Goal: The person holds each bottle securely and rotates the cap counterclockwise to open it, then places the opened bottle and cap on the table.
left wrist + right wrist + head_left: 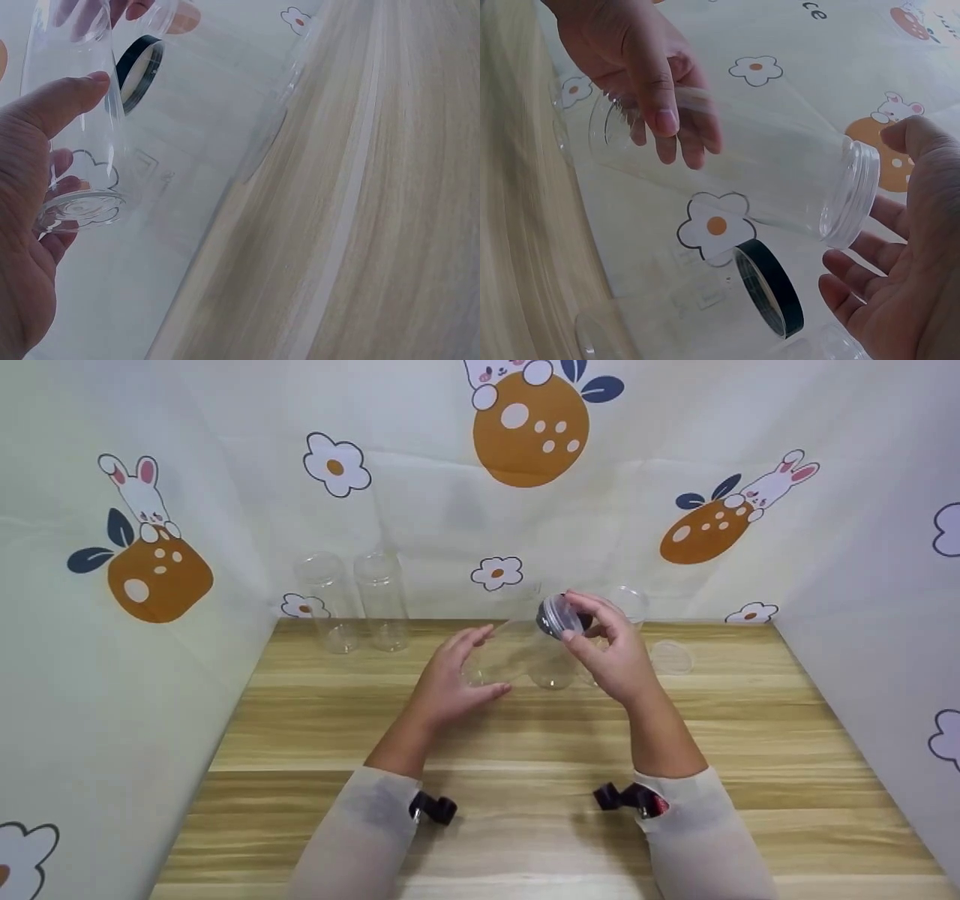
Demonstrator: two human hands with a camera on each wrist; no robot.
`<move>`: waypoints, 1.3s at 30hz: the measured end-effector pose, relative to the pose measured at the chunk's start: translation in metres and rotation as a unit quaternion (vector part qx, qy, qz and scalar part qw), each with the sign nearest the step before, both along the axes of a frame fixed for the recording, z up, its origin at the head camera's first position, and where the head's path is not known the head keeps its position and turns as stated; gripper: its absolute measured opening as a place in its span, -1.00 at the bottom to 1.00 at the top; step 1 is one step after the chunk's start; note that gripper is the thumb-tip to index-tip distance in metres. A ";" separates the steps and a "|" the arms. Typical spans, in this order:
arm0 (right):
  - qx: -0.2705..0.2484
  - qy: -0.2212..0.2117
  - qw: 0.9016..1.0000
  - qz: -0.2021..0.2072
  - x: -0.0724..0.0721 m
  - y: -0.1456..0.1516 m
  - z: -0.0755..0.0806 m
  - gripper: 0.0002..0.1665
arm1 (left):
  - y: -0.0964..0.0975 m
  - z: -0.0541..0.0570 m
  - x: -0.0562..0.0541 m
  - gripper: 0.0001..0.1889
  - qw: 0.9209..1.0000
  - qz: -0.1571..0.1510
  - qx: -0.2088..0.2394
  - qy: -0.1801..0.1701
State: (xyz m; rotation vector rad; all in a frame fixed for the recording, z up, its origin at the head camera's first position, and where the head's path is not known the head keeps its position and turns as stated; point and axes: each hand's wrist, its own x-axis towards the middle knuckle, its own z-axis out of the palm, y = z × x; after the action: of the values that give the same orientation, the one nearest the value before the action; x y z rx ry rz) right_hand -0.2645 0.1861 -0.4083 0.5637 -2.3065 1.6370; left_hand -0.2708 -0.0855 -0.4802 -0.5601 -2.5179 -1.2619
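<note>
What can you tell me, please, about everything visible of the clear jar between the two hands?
The clear jar is a see-through cylinder, seemingly plastic, with a round base and a ridged end. It is tipped sideways, held above the wooden tabletop. The left hand grips it near the base; the right hand holds the ridged end. Whether that end is capped, I cannot tell.

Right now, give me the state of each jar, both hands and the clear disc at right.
Held jar: tilted; capped or not, unclear
Left hand: gripping its base end
Right hand: fingers and thumb at its collar
Black-rimmed jar: upright
Far-left jar: upright
Second jar from left: upright
Clear disc: lying flat
</note>
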 end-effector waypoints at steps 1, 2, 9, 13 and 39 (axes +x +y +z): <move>0.001 -0.003 1.000 -0.005 0.000 0.000 0.000 -0.40 | 0.000 0.000 0.000 -0.01 1.000 -0.001 0.001 0.000; 0.003 -0.006 1.000 -0.011 0.000 0.000 0.000 -0.38 | 0.000 0.000 0.000 -0.02 1.000 -0.003 0.003 0.001; 0.023 -0.027 0.998 -0.059 -0.002 -0.001 -0.002 -0.39 | 0.001 0.000 0.001 -0.02 1.000 -0.010 0.002 0.002; 0.022 -0.035 0.996 -0.076 -0.003 -0.002 -0.003 -0.45 | 0.001 -0.001 0.001 -0.02 1.000 -0.018 0.002 0.001; -0.060 0.021 0.996 0.059 0.001 -0.003 -0.002 -0.37 | 0.000 -0.001 0.001 -0.01 1.000 -0.007 0.010 -0.015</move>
State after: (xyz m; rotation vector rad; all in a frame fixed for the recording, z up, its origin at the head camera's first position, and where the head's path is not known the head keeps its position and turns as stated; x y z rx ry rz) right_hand -0.2632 0.1830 -0.4101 0.7124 -2.1655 1.7837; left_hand -0.2694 -0.0852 -0.4815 -0.5605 -2.5278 -1.3077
